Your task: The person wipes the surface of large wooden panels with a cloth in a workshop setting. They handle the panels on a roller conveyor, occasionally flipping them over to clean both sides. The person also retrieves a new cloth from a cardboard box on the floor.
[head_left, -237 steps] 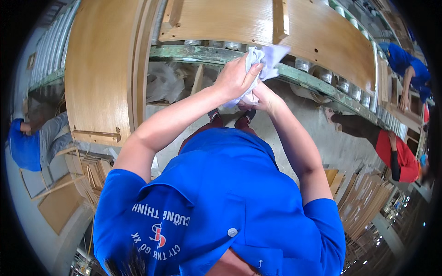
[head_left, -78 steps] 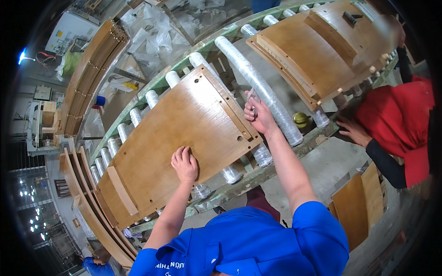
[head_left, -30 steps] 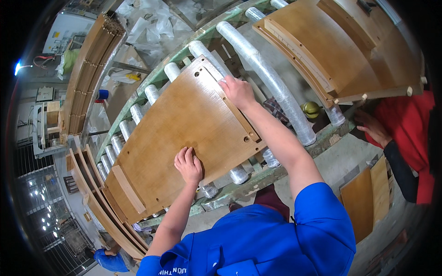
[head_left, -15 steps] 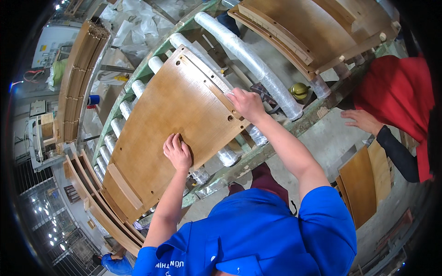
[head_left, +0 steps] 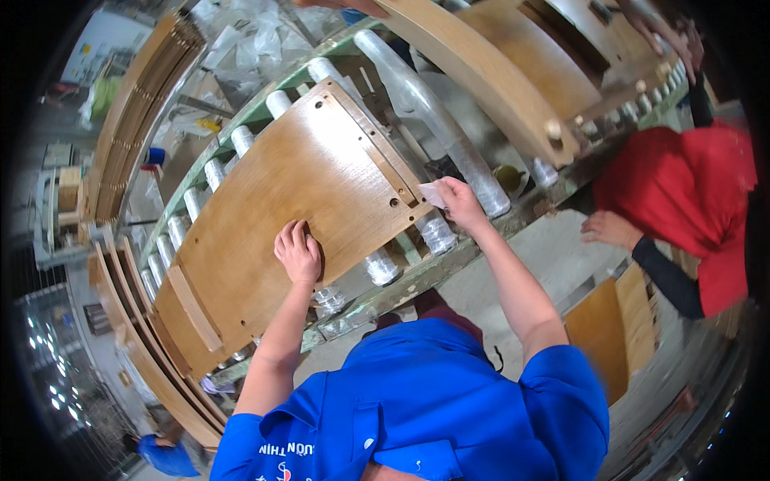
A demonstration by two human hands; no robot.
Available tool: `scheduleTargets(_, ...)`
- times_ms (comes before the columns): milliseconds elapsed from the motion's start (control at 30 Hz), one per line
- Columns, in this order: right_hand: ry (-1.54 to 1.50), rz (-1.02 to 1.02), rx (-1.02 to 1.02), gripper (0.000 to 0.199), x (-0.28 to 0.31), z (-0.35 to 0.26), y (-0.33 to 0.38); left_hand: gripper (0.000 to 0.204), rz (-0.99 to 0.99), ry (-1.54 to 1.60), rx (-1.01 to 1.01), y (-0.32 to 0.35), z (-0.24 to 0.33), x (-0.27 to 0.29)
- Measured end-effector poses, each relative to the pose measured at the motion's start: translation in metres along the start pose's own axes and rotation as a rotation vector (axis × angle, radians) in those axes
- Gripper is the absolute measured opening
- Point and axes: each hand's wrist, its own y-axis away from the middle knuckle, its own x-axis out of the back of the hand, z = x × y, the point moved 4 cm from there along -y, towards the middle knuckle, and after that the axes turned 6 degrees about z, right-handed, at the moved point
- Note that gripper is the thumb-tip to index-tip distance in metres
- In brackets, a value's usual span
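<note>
A large curved brown wooden panel (head_left: 265,216) lies across plastic-wrapped rollers. My left hand (head_left: 298,252) rests on its near part, fingers slightly bent on the surface, holding nothing. At the panel's right end my right hand (head_left: 463,206) pinches a small pale sheet (head_left: 434,195) that looks like sandpaper. This sheet is beside the lower end of a wooden strip (head_left: 377,152) along the panel's right edge. Dark holes show in the strip and near the panel's corners. A second wooden strip (head_left: 192,307) sits across the panel's left end.
Wrapped rollers (head_left: 433,120) run along a green frame. A person in red (head_left: 682,208) stands at right, near another curved wooden assembly (head_left: 513,72). Curved boards (head_left: 152,345) stand at lower left, a stack of slats (head_left: 136,120) at upper left. Brown panels (head_left: 601,329) lean at lower right.
My right hand has slid along the strip toward me, off the panel's corner, showing more of the pale sheet. My left hand stays on the panel. The far assembly's long curved board now stands raised.
</note>
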Motion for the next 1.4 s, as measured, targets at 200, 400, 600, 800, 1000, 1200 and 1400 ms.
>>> scheduleTargets(200, -0.71, -0.186, -0.432, 0.033, -0.036, -0.032, -0.029, 0.032, -0.007, 0.03, 0.047, -0.001, -0.002, 0.007)
scheduleTargets(400, -0.627, -0.214, -0.216, 0.031, -0.091, -0.052, -0.131, 0.032, 0.02, 0.071, 0.049, -0.006, -0.005, 0.009)
scheduleTargets(600, 0.109, 0.068, 0.167, 0.026, -0.122, -0.053, -0.231, 0.033, 0.019, 0.115, 0.045, -0.01, -0.003, 0.005)
scheduleTargets(800, 0.462, 0.149, 0.358, 0.047, -0.167, -0.059, -0.259, 0.033, 0.004, 0.094, 0.101, -0.003, -0.016, 0.009)
scheduleTargets(1000, 0.678, 0.147, 0.364, 0.045, -0.171, -0.067, -0.273, 0.033, 0.004, 0.114, 0.097, -0.006, -0.014, 0.008)
scheduleTargets(1200, 0.835, 0.115, 0.324, 0.041, -0.176, -0.067, -0.278, 0.034, -0.001, 0.12, 0.103, -0.007, -0.015, 0.008)
scheduleTargets(1400, 0.911, 0.128, 0.323, 0.04, -0.177, -0.071, -0.275, 0.034, -0.004, 0.126, 0.103, -0.007, -0.014, 0.009)
